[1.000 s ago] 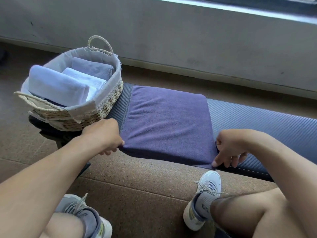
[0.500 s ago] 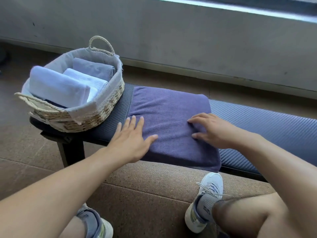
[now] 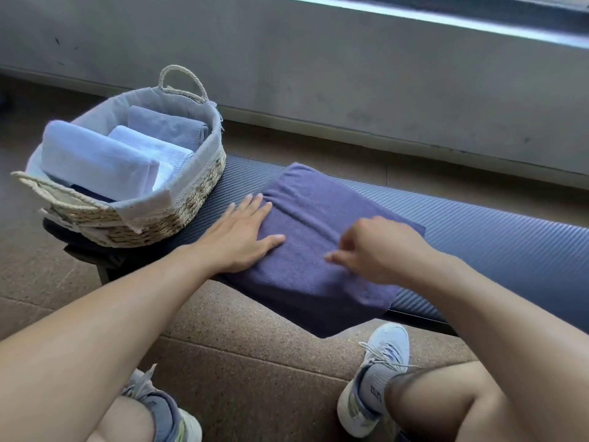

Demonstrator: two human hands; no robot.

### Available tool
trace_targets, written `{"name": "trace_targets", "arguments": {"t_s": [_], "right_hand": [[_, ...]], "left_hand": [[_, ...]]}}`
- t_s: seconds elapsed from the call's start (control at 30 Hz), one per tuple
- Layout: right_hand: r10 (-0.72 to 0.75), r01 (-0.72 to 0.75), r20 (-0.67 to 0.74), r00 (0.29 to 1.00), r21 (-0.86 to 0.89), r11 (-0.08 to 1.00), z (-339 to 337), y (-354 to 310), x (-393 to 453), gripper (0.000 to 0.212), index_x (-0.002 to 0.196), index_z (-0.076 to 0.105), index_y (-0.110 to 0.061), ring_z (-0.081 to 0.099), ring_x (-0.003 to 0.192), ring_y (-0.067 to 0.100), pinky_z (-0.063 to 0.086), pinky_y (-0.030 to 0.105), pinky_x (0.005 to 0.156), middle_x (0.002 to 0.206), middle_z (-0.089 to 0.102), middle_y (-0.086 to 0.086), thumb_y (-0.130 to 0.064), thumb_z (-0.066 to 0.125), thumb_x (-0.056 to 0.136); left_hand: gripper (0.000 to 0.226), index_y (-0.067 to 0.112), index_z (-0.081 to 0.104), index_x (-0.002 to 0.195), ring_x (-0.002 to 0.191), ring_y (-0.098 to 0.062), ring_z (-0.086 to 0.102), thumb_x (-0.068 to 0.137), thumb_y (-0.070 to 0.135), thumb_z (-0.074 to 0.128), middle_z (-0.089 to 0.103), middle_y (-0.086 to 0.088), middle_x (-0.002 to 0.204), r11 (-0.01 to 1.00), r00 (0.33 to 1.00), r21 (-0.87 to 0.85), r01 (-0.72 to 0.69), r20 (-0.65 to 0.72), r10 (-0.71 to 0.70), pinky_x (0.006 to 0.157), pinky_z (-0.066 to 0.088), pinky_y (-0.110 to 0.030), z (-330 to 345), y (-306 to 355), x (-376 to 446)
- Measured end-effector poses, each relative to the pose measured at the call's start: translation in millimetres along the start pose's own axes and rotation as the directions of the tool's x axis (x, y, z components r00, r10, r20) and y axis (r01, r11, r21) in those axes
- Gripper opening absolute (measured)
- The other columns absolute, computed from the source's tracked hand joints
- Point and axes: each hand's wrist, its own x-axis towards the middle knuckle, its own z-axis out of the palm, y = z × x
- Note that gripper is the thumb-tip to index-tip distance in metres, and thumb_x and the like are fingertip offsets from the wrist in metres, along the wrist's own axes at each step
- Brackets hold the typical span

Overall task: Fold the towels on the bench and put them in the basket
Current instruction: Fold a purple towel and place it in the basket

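Note:
A folded purple towel lies askew across the dark blue padded bench, and its near corner hangs over the front edge. My left hand presses flat on the towel's left edge with straight fingers. On the towel's right half sits my right hand, knuckles up and fingers bent, fingertips pointing left. The back of the hand hides whether it pinches any cloth. At the bench's left end stands a woven basket with a grey liner, holding several folded towels, light blue and lavender.
A grey concrete wall runs behind the bench. The floor is brown cork-like tile. My two knees and grey sneakers are in front of the bench. The bench extends to the right of the towel.
Earlier both hands pinched the towel's front corners, then lay flat on top. Now the towel has turned askew, my left hand has slid to its left edge, and my right hand's fingers have bent.

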Motion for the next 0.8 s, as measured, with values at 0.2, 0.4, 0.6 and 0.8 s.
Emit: {"name": "trace_targets", "arguments": {"t_s": [0.2,0.4,0.6,0.8], "right_hand": [[-0.167,0.185,-0.115,0.979,0.168,0.968,19,26,48,0.048,0.145,0.05,-0.032,0.041,0.139,0.02,0.034,0.039,0.115,0.152,0.047,-0.009,-0.047,0.055,0.099],[-0.066,0.065,0.023,0.998,0.044,0.997,8,43,43,0.04,0.128,0.062,-0.034,0.053,0.121,0.024,0.046,0.039,0.1,0.128,0.058,-0.005,-0.054,0.06,0.094],[0.155,-0.116,0.134,0.979,-0.261,0.958,-3,26,18,0.048,0.081,0.057,-0.019,0.053,0.081,0.023,0.041,0.034,0.072,0.086,0.057,-0.003,-0.065,0.048,0.096],[0.244,-0.242,-0.129,0.961,0.027,0.97,8,31,32,0.048,0.079,0.065,-0.021,0.06,0.078,0.024,0.044,0.033,0.069,0.086,0.07,-0.002,-0.067,0.058,0.088]], "left_hand": [[0.074,0.022,0.032,0.157,0.155,-0.016,0.014,0.094,0.047,0.062,0.02,0.0,0.168,0.992,0.996,-0.123,0.02,-0.08,-0.03,0.126,0.01,-0.032,-12,-6,3],[0.059,0.026,0.056,0.126,0.123,-0.029,0.053,0.079,0.056,0.073,0.056,-0.006,0.129,0.947,0.938,-0.012,0.32,-0.134,-0.318,0.101,0.044,-0.04,-35,-15,-8],[0.034,0.027,0.062,0.083,0.092,-0.02,0.063,0.071,0.05,0.086,0.066,0.008,0.089,0.95,0.959,-0.135,0.282,0.011,-0.283,0.085,0.051,-0.035,-35,-23,-5],[0.029,0.026,0.062,0.077,0.087,-0.023,0.064,0.074,0.044,0.085,0.068,0.005,0.086,0.933,0.964,-0.305,0.192,-0.121,-0.238,0.086,0.053,-0.039,-29,-23,-3]]}}
